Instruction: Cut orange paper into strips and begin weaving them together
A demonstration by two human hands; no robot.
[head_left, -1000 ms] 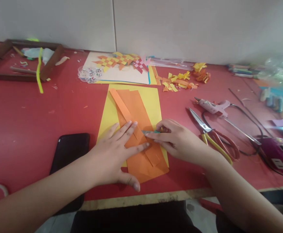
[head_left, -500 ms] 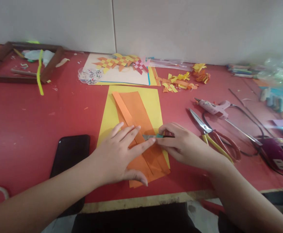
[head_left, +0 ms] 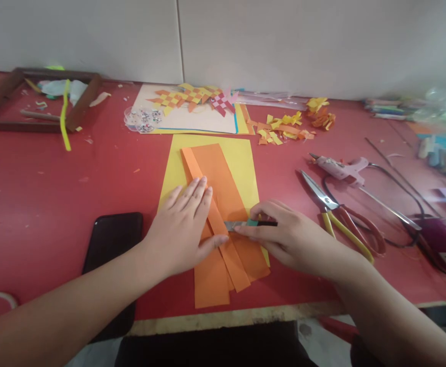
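Orange paper [head_left: 223, 168], partly folded and in overlapping pieces, lies on a yellow sheet [head_left: 241, 153]. A narrow folded orange strip [head_left: 217, 216] runs slantwise along it. My left hand [head_left: 184, 219] lies flat on the strip and the paper beside it, fingers stretched out and thumb apart. In my right hand [head_left: 280, 229] is a utility knife [head_left: 253, 223] with a green part near its blade. Its blade points left and its tip meets the strip's right edge. Whether the blade sits inside a fold I cannot tell.
A black phone [head_left: 111, 239] lies left of the paper. Scissors [head_left: 333, 209] and a pink glue gun [head_left: 341, 171] with its cord are on the right. Woven paper fish [head_left: 192, 97], paper scraps [head_left: 280, 127] and a wooden frame [head_left: 81, 102] lie farther back.
My left hand has drawn its index finger back from the blade and now lies along the strip. The knife has moved slightly toward me. The lower orange pieces have shifted and spread apart.
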